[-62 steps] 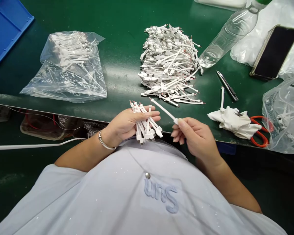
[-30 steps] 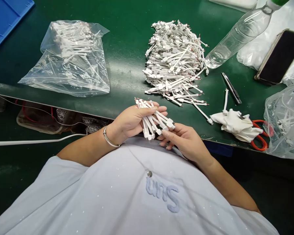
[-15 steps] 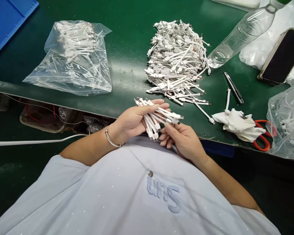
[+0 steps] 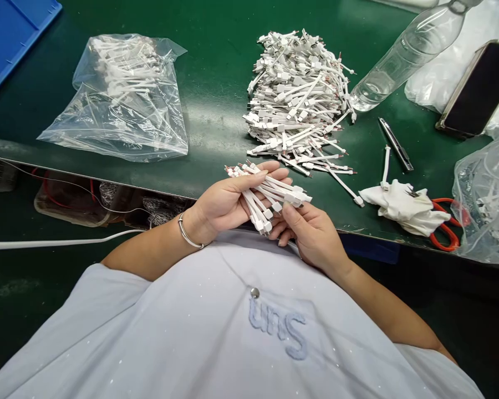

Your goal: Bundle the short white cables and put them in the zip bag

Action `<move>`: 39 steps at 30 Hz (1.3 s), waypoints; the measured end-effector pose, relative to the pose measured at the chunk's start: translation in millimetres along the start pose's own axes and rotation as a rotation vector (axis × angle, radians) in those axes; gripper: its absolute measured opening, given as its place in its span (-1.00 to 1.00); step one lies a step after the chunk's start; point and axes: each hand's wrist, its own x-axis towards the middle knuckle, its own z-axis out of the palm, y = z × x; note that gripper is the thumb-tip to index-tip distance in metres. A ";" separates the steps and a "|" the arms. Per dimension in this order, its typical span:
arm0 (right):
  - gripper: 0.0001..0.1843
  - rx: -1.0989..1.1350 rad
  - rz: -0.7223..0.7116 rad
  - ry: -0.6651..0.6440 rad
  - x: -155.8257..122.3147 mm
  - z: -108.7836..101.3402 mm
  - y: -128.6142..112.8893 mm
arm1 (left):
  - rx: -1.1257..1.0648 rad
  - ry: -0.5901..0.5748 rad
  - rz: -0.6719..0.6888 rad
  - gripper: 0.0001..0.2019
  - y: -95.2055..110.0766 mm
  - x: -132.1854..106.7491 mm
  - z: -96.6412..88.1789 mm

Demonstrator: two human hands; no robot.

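A fanned bunch of short white USB cables [image 4: 258, 202] lies across the palm of my left hand [image 4: 220, 206], whose thumb presses down on them. Thin reddish wire ends stick out at their far left, and the connectors point toward my right hand [image 4: 318, 235]. That hand is closed, thumb and fingers pinching cables by the connector end; its fingertips are partly hidden under the bunch. Just beyond both hands, a big heap of the same cables [image 4: 295, 100] covers part of the green table [image 4: 216, 111].
To the left are a clear zip bag of cables [image 4: 128, 94] and a blue bin [image 4: 12, 39]. On the right stand or lie a plastic bottle [image 4: 411, 55], a phone [image 4: 478, 91], a pen-like cutter [image 4: 395, 144], white cloth [image 4: 407, 208], red-handled scissors [image 4: 444, 235] and another plastic bag [image 4: 488, 202].
My right fingers have shifted slightly up along the connector ends, and the cables in the bunch lie a little differently. The view has moved slightly.
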 end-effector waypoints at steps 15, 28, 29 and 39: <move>-0.49 -0.245 0.063 -0.041 -7.9 3.4 -10.3 | -0.046 0.067 0.020 -0.78 -1.6 2.5 -1.0; -0.60 -0.091 0.250 -0.338 5.3 16.7 -11.8 | -0.027 0.006 0.020 -0.79 -7.2 7.8 0.9; -0.61 -0.091 0.262 -0.336 5.4 17.2 -11.8 | -0.028 0.008 0.019 -0.79 -7.2 8.4 0.5; -0.57 -0.030 0.332 -0.375 10.4 16.2 -0.9 | -0.012 -0.007 0.042 -0.81 -5.1 12.3 -2.9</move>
